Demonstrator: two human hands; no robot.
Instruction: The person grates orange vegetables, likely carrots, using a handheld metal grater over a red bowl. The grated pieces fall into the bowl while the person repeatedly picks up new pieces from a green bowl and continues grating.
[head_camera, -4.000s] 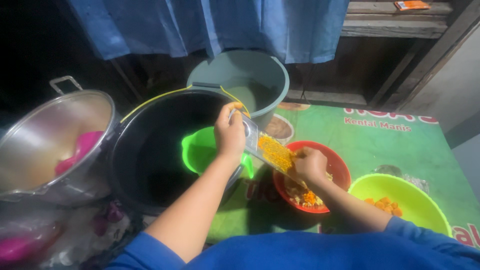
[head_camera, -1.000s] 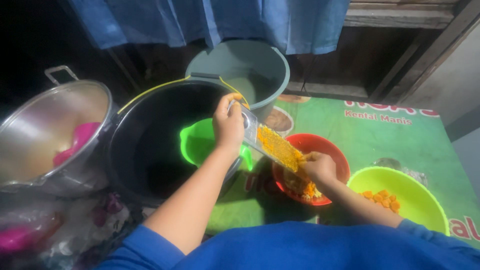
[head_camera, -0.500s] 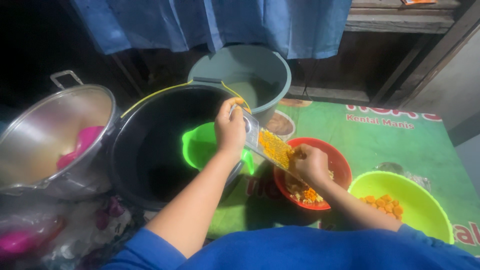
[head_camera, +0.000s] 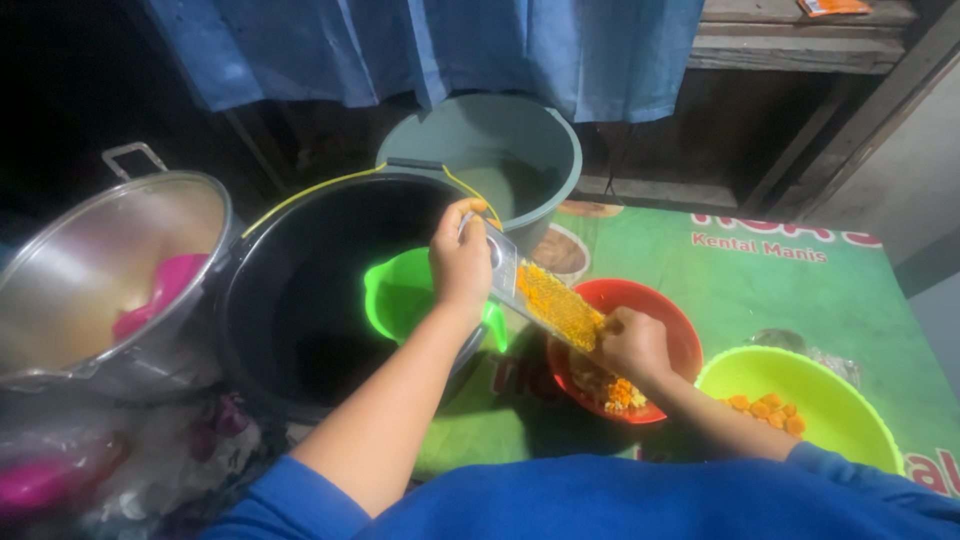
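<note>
The left hand grips the top end of a flat metal grater, fingers wrapped around it. The grater slants from about 11 o'clock down to 4 o'clock, its lower end over the red bowl, and its face is coated with orange shreds. The right hand is at the grater's lower end, fingers curled tight against its face; what they hold is hidden, so I cannot tell the piece itself. Beneath that hand a heap of orange gratings lies in the red bowl.

At 3 o'clock from the red bowl, just beside it, stands a lime bowl with orange chunks in it. Both bowls sit on a green printed sheet covering the counter.

At 9 o'clock from the left hand stands a large black bucket with a yellow wire handle; a bright green scoop rests inside against its rim, directly below the left hand. At 12 o'clock, touching the black bucket, is a grey-green bucket. Far out at 9 o'clock sits a metal pot holding something pink. A blue curtain hangs behind the buckets.
</note>
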